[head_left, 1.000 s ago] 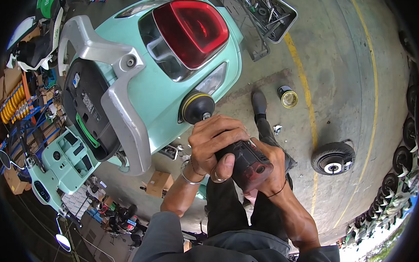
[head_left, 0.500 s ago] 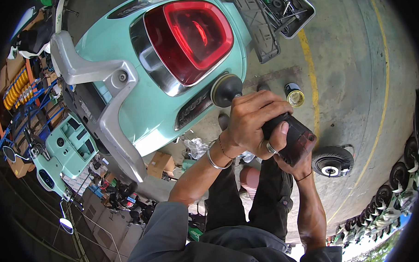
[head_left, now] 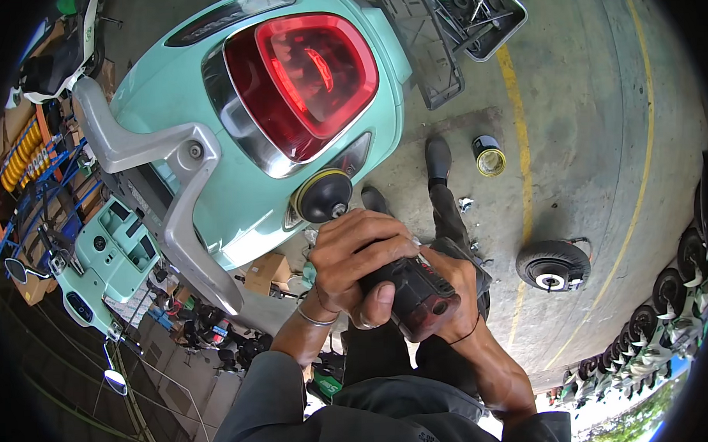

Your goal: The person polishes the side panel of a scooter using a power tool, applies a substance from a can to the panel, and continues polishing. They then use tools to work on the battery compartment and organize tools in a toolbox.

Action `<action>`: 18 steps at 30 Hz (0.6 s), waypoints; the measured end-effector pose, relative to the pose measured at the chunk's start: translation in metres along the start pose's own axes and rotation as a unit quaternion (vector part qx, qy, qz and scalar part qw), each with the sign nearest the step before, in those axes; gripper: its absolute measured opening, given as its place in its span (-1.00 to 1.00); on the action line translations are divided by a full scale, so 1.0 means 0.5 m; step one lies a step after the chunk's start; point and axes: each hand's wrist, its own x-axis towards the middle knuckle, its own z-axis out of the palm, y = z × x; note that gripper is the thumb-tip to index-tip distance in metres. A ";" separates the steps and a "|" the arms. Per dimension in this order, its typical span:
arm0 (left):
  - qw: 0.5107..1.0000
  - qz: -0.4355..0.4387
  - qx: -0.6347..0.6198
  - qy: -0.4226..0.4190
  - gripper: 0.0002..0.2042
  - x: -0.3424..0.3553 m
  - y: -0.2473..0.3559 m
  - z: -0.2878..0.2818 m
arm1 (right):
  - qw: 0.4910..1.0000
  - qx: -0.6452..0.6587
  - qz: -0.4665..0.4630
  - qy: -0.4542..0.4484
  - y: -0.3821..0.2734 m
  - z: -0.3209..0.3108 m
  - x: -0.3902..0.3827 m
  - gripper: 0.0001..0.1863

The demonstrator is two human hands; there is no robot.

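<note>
Both hands are closed on a black cordless drill [head_left: 413,297]. My left hand [head_left: 347,256] wraps over its front part, thumb along the near side. My right hand [head_left: 456,291] grips it from the right, fingers partly hidden behind the tool. A round black polishing pad [head_left: 326,195] with a yellowish edge sits on the drill's front. It lies against the lower turn signal lens [head_left: 356,153] of a mint-green scooter tail [head_left: 260,205], covering the lens's middle. Above it is the big red tail light [head_left: 318,74].
A grey grab rail [head_left: 184,219] juts out left of the tail. On the floor stand an open tin [head_left: 489,157] and a wheel [head_left: 553,265]. A tool tray [head_left: 483,18] lies at the top right, a cardboard box [head_left: 266,274] below the scooter. Another person's boot [head_left: 437,157] shows beyond my hands.
The drill and both hands have moved left and down in the picture. The pad has shifted from the lens's right end toward its left end. The other person's boot shows more.
</note>
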 end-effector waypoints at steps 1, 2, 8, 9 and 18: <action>1.000 0.002 -0.001 -0.005 -0.58 0.019 -0.011 0.018 | 1.000 -0.001 0.006 0.008 0.022 -0.009 0.006 -0.58; 1.000 0.004 -0.001 -0.010 -0.56 0.038 -0.019 0.035 | 1.000 -0.001 0.011 0.017 0.039 -0.023 0.013 -0.60; 1.000 0.016 0.012 0.004 -0.62 0.097 -0.072 0.116 | 0.999 -0.006 0.029 0.017 0.086 -0.090 0.052 -0.58; 1.000 0.008 0.015 0.000 -0.62 0.095 -0.069 0.116 | 0.998 0.016 0.055 0.016 0.084 -0.086 0.049 -0.58; 0.999 -0.031 0.016 -0.015 -0.58 -0.007 0.017 -0.009 | 0.999 0.027 0.029 -0.035 0.001 0.001 -0.012 -0.48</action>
